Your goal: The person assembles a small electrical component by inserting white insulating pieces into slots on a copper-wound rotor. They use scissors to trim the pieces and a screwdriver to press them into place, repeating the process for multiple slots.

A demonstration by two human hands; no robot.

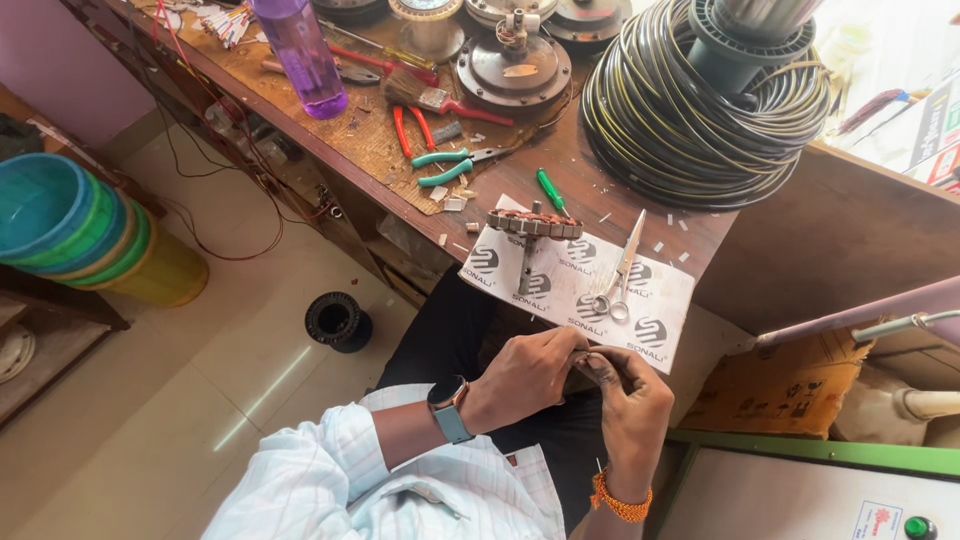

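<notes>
White sheet (560, 290) with round black logos hangs over the bench (330, 140) edge; we see scissors (618, 275) and a stator (534, 223) lying on it. Brown carton (775, 385) sits right of the lap, and a grey panel (800, 500) with a small label and green button sits below it. Both hands meet over the lap, fingers pinched narrow: left hand (525, 375) and right hand (632, 400) touch at the fingertips on a tiny piece (583, 357) (too small to tell its axis or kind). Coil of black wire (700, 110) sits behind.
</notes>
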